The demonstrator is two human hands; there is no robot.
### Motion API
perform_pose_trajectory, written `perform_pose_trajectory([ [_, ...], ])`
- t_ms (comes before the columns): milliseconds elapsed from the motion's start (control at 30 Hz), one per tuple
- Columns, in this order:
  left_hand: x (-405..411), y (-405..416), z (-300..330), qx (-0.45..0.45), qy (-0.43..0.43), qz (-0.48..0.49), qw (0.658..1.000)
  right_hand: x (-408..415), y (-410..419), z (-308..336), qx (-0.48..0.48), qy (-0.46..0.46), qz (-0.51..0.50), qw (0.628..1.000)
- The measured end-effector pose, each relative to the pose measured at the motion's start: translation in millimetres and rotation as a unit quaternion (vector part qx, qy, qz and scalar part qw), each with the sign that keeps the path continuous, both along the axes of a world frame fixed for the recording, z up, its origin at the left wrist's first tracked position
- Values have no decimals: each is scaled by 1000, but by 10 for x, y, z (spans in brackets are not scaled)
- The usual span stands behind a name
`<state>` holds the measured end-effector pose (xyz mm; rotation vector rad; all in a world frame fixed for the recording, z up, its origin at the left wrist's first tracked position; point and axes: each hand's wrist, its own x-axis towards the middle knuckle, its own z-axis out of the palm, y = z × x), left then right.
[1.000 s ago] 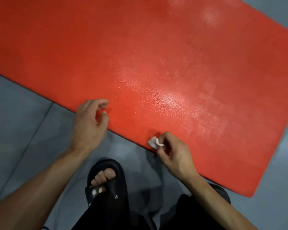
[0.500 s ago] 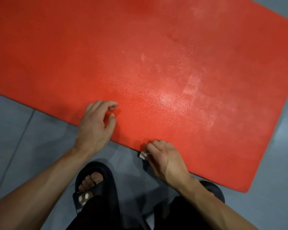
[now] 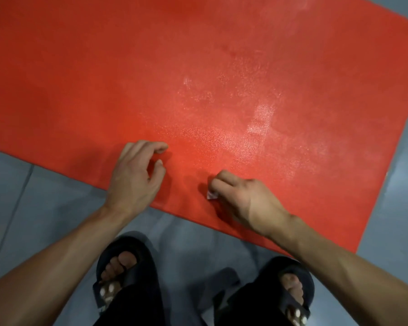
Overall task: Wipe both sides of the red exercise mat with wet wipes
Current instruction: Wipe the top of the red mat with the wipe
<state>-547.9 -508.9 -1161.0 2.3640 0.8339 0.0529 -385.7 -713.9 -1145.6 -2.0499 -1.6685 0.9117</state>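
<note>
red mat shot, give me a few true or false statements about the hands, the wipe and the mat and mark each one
1. The right hand pinches a small crumpled wet wipe against the red mat. True.
2. The left hand holds a second wipe. False: it holds nothing, its fingers loosely curled over the mat's near edge.
3. The mat lies flat on a grey tiled floor. True.
4. The mat is rolled up at its right end. False: the right end lies flat, its corner showing.
5. The person wears dark open-toed sandals. True.
</note>
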Motion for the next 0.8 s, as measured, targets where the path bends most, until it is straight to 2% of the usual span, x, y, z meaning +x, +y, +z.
perform_pose_trajectory([
  [100, 27, 0, -17, -1, 2, -11, 1000, -123, -39, -100, 16, 37, -16, 999],
  [300, 111, 24, -54, 2, -4, -28, 1000, -18, 108, -197, 15, 29, -30, 999],
  [500, 152, -10, -63, -1, -16, -24, 1000, 821, 545, -196, 46, -48, -224, 972],
  [567, 154, -6, -64, -3, -23, -21, 999, 646, 457, -105, 32, -5, -181, 983],
  [667, 145, 27, -89, -3, -32, -15, 999, 235, 184, 46, -22, 112, -66, 991],
  [800, 189, 60, -133, -2, -27, -15, 1000, 205, 83, -58, -41, 93, 16, 995],
])
